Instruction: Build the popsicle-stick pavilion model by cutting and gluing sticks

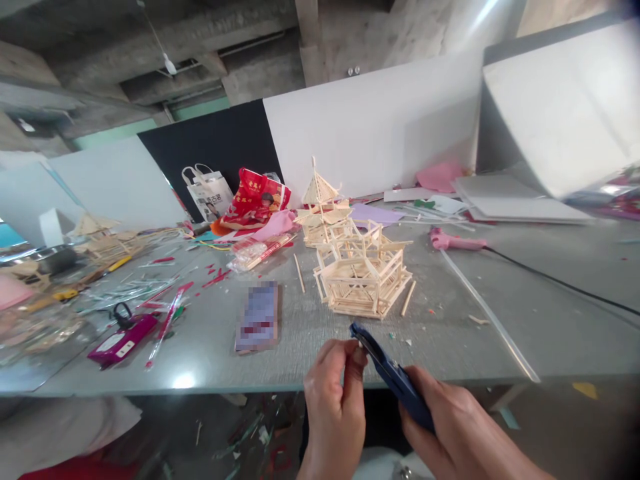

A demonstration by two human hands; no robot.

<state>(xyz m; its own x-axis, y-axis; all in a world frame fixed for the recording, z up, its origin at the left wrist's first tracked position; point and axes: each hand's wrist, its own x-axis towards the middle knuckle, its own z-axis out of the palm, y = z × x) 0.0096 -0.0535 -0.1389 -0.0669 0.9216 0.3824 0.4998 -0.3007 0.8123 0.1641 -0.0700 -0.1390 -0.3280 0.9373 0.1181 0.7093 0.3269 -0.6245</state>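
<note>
My right hand (450, 420) is closed around the handle of a dark blue hand cutter (395, 377), whose tip points away from me over the table's front edge. Pinched between the thumb and finger of my left hand (333, 393) is a small pale stick (359, 344), right beside the cutter's jaws; most of it is hidden. Just beyond stands an open framework of wooden sticks (355, 310), with several sides. A pointed-roof stick tower (320, 193) rises behind it. Loose sticks lie on either side, one at the right (409, 298) and one at the left (299, 273).
A pink glue gun (457, 242) with a black cord lies at right, near a long clear rod (487, 313). A blurred-out phone-like slab (257, 317) and a purple power strip (123, 339) lie at left. A red bag (253, 207) stands behind; plastic scraps litter the left side.
</note>
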